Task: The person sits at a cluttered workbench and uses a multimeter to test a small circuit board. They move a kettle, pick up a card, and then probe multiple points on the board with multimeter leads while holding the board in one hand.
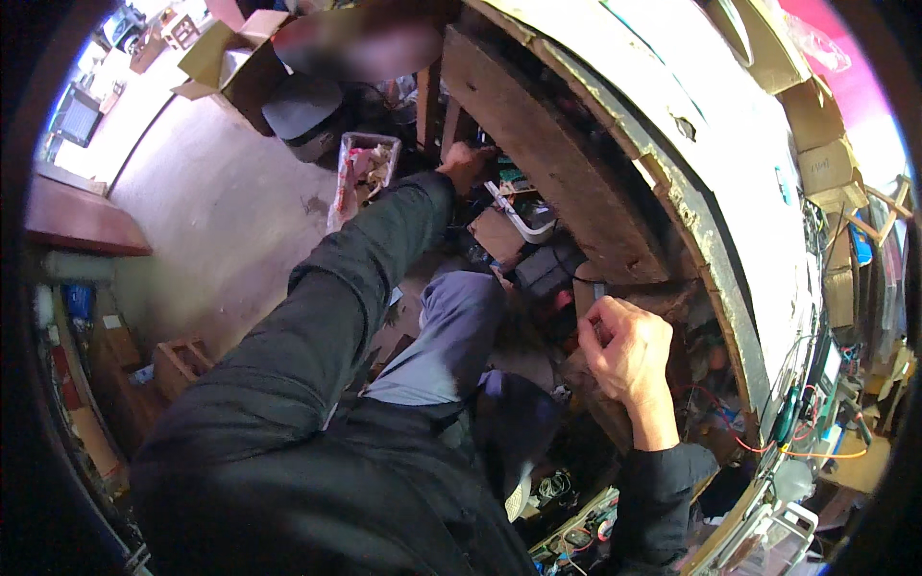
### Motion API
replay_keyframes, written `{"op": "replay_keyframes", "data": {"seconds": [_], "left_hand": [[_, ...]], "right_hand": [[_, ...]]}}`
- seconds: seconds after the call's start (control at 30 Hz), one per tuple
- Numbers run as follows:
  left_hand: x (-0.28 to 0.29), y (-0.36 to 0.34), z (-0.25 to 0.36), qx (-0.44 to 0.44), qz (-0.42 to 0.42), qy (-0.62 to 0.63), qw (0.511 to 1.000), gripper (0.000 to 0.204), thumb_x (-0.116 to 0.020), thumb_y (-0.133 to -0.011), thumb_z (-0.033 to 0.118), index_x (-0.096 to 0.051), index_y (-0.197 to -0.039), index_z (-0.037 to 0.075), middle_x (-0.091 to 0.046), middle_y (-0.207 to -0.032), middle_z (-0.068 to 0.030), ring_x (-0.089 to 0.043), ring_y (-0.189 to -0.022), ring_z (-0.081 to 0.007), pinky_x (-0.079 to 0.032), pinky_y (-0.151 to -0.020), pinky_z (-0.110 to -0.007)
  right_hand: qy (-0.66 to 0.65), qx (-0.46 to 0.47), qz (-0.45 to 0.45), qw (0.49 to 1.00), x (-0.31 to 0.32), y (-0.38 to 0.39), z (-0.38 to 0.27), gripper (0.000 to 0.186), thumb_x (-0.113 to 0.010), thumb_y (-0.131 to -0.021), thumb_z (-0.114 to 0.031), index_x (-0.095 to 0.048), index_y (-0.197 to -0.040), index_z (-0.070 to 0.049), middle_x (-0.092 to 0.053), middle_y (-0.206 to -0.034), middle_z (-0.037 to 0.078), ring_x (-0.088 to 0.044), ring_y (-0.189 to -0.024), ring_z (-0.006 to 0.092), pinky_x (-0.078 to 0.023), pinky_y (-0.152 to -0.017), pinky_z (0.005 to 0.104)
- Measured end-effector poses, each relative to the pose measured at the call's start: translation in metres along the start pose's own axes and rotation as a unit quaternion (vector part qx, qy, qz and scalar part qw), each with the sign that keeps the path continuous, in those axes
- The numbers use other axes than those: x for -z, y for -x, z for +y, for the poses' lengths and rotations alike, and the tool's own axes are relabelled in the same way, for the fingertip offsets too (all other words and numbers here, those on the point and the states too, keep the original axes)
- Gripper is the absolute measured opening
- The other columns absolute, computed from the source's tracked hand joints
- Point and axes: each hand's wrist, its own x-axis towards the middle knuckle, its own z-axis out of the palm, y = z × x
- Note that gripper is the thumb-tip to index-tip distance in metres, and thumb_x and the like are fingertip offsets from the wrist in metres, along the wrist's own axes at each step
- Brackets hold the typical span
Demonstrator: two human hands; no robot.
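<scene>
Beside the worktop (740, 173), a long reach into shadow

Closest to me are the person's dark jacket (317, 499) and a blue-grey trouser leg (442, 326), the knee bent in front of the crowded space below the worktop. The right hand (629, 350) hangs near the worktop's ragged edge, its fingers curled inward with the thumb close to the forefinger; whether they are clamped on anything, I cannot tell.

Further in, the left arm stretches forward, and the left hand (466, 165) reaches in beside the upper end of a thick wooden plank (547, 154). Its fingertips are lost in shadow, so I cannot tell whether they are apart, together or gripping. Just beside it, toward the person's right, a white-rimmed container (533, 228) sits tilted among the clutter, with a brown cardboard piece (497, 235) near it and a dark box (549, 267) a little closer to the knee.

On the left of that hand, a clear tub (338, 197) holds crumpled scraps on the pale floor (221, 221). Beyond it sit a grey bin (303, 108) and an open cardboard box (206, 62).
</scene>
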Motion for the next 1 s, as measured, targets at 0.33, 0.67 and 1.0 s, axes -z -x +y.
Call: {"op": "replay_keyframes", "data": {"seconds": [0.33, 0.67, 1.0], "left_hand": [[-0.030, -0.063, 0.035, -0.073, 0.106, -0.100, 0.987, 0.027, -0.074, -0.088, 0.027, -0.071, -0.097, 0.001, -0.067, -0.087, -0.0125, -0.068, -0.079, -0.0300, -0.056, -0.061, -0.041], [-0.036, -0.088, 0.034, -0.103, 0.103, -0.181, 0.973, 0.026, -0.073, -0.086, 0.029, -0.073, -0.096, 0.005, -0.070, -0.092, -0.0129, -0.070, -0.084, -0.0312, -0.056, -0.067, -0.042], [-0.013, -0.042, -0.008, -0.108, 0.032, -0.304, 0.946, 0.026, -0.072, -0.084, 0.032, -0.076, -0.096, 0.009, -0.073, -0.097, -0.0134, -0.071, -0.089, -0.0325, -0.057, -0.073, -0.043]], "right_hand": [[0.009, -0.016, -0.015, 1.000, 0.002, -0.003, 0.003, 0.012, -0.072, -0.078, -0.017, -0.062, -0.076, -0.010, -0.064, -0.069, 0.010, -0.065, -0.061, 0.0325, -0.051, -0.054, 0.0403], [-0.010, -0.031, -0.026, 0.999, 0.005, -0.006, 0.003, 0.017, -0.070, -0.083, -0.021, -0.058, -0.074, -0.011, -0.062, -0.067, 0.008, -0.064, -0.058, 0.0317, -0.050, -0.050, 0.0423], [-0.019, -0.051, -0.001, 0.998, 0.004, -0.007, 0.002, 0.011, -0.072, -0.079, -0.010, -0.062, -0.078, -0.006, -0.061, -0.066, 0.014, -0.063, -0.059, 0.0331, -0.048, -0.053, 0.0394]]}}
